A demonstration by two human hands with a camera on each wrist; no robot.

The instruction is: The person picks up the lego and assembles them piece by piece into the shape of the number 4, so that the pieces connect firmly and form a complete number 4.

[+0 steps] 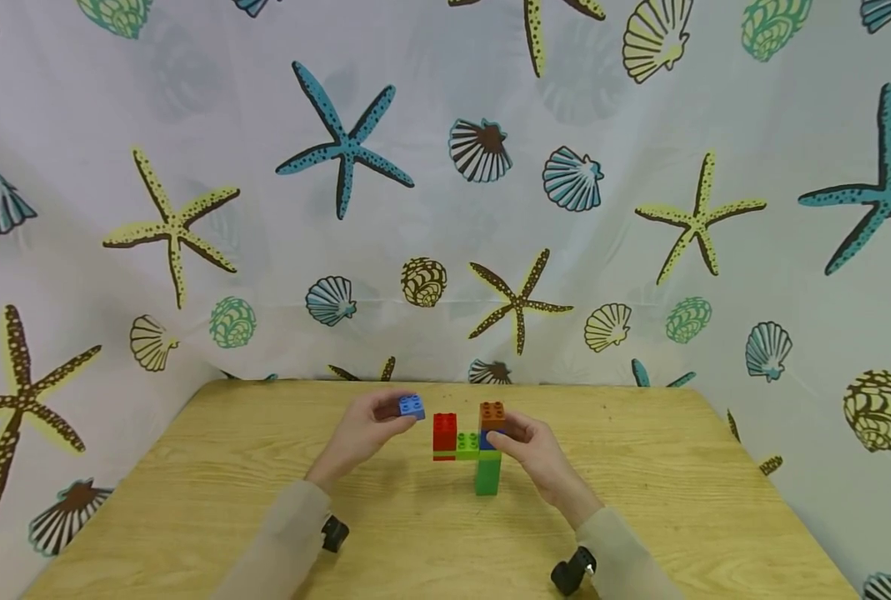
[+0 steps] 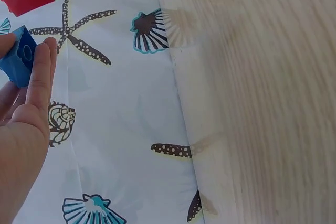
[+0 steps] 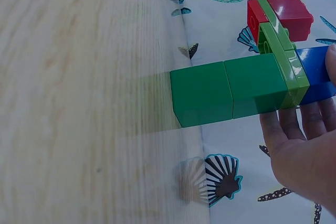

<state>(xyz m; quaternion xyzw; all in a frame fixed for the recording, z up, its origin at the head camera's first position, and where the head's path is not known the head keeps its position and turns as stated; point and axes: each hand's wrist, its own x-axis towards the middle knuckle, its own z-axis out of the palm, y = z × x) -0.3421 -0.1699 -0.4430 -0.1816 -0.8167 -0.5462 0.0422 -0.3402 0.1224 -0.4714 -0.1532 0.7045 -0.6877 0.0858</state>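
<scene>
My left hand (image 1: pixel 362 433) pinches a light blue toy building brick (image 1: pixel 412 407) between thumb and fingers, raised left of a brick structure. In the left wrist view the underside of this blue brick (image 2: pixel 20 56) faces the camera. The structure has two stacked green bricks (image 3: pixel 228 92) at its base and a lime plate (image 1: pixel 468 444) reaching left. Red bricks (image 1: pixel 445 431) sit above and below the plate's left end. Above its right end are a dark blue brick (image 3: pixel 315 74) and a brown-orange brick (image 1: pixel 493 412). My right hand (image 1: pixel 538 454) grips the dark blue brick from the right.
The structure stands upright on a light wooden table (image 1: pixel 640 483). Behind the table hangs a white cloth (image 1: pixel 430 208) printed with starfish and shells, which also runs along both sides. A small black device (image 1: pixel 334 533) is strapped at each wrist.
</scene>
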